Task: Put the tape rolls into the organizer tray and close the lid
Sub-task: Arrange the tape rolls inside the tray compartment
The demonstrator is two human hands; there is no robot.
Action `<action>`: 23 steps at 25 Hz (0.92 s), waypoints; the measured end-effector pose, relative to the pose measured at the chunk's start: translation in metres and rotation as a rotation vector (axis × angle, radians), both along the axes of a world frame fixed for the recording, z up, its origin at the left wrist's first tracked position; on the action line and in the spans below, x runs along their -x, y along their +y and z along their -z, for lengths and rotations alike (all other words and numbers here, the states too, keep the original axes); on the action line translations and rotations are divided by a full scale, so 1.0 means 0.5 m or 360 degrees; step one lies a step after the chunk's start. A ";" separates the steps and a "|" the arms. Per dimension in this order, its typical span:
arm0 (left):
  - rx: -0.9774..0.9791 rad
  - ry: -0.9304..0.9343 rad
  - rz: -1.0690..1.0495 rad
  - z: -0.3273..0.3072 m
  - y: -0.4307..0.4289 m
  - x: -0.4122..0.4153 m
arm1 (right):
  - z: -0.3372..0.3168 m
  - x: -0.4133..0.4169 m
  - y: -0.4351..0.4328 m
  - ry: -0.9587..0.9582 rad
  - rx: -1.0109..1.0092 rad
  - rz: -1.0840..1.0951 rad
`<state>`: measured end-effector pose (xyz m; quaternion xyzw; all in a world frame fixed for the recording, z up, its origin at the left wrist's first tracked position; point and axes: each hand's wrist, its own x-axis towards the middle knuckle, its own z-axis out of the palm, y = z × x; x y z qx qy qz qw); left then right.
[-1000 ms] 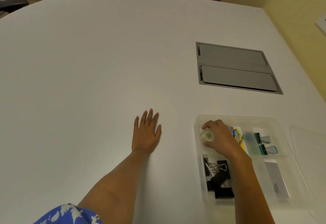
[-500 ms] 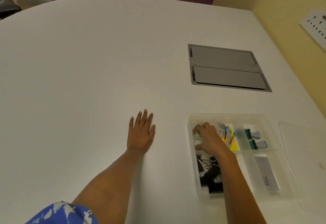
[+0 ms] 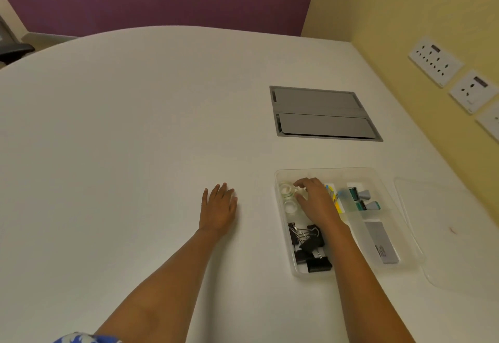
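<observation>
The clear organizer tray sits on the white table at the right. Two clear tape rolls lie in its far-left compartment, one behind the other. My right hand is inside the tray right beside them, fingers spread, with the fingertips over the edge of the far roll and nothing gripped. My left hand rests flat on the table, left of the tray, fingers apart. The clear lid lies flat on the table to the right of the tray.
Other tray compartments hold black binder clips, yellow sticky tabs, teal and grey clips and a grey card. A grey cable hatch is set into the table behind. Wall sockets line the yellow wall.
A second ago my right hand held a tape roll over the tray; it now lies in the far-left compartment and the fingers have spread. My view has tilted up. The left hand stayed put.
</observation>
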<state>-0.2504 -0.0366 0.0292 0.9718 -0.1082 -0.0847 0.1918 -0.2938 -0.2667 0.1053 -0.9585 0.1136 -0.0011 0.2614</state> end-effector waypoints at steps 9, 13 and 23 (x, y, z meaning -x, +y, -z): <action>0.0290 -0.0156 0.0129 -0.107 -0.099 0.045 | -0.020 0.047 -0.020 -0.0048 0.0113 0.0020; 0.0344 -0.0204 0.0144 -0.134 -0.182 0.036 | -0.014 0.025 -0.054 0.0020 0.0252 -0.0129; -0.0177 -0.0201 0.0155 -0.095 -0.286 0.046 | 0.027 -0.034 -0.095 0.0180 0.0661 -0.0656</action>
